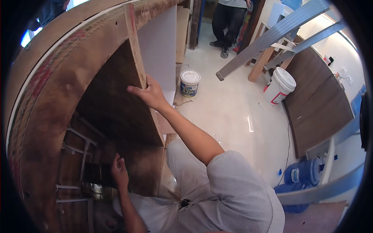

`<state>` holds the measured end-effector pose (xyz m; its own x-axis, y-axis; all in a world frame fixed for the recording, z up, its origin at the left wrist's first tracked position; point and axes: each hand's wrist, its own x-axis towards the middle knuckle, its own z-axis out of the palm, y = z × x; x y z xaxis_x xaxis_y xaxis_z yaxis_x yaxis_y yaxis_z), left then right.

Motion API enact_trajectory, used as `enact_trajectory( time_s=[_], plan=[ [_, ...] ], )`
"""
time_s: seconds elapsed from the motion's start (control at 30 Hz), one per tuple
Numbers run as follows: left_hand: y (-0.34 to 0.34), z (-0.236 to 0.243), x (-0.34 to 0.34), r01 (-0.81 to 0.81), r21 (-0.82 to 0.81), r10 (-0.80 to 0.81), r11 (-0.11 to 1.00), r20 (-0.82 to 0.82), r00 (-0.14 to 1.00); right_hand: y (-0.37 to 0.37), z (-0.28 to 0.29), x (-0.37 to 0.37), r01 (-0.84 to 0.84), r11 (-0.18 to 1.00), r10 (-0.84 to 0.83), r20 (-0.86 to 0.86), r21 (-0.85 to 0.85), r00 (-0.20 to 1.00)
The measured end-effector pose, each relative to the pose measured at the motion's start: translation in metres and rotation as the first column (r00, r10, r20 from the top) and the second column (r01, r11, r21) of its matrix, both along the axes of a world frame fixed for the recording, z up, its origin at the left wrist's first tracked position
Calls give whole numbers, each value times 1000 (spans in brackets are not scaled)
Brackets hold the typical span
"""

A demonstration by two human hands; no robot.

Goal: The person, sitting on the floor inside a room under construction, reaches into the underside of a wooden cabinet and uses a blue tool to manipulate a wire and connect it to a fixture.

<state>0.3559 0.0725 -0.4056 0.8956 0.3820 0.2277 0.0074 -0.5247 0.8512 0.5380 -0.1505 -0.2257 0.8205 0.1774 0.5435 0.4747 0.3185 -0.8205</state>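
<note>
My right hand [151, 93] grips the front edge of the upright wooden cabinet panel [139, 62], its thumb lying against the stained dark inner face. Low inside the cabinet, my left hand [119, 173] is loosely curled with fingers apart and nothing visible in them. It is just beside a dark container [95, 171]; whether they touch, I cannot tell. Pipes with pale fittings [83, 141] run along the shadowy interior behind it.
A paint tub [190, 83] and white bucket [278, 86] stand on the pale floor [233, 116]. Metal ladder rails [264, 42] slant overhead at right. Another person's legs [229, 25] are in the doorway. Blue water jugs [301, 171] lie beside a dark board [311, 101].
</note>
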Motion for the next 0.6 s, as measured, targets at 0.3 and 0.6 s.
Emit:
enact_trajectory(
  time_s=[0.3, 0.6],
  plan=[
    [9, -11, 7, -45, 3, 45, 999, -25, 999, 2, -9, 4, -4, 999, 2, 30, 47, 1000],
    [2, -3, 8, -66, 74, 65, 995, 13, 998, 4, -9, 6, -7, 1000, 7, -11, 25, 1000]
  ],
)
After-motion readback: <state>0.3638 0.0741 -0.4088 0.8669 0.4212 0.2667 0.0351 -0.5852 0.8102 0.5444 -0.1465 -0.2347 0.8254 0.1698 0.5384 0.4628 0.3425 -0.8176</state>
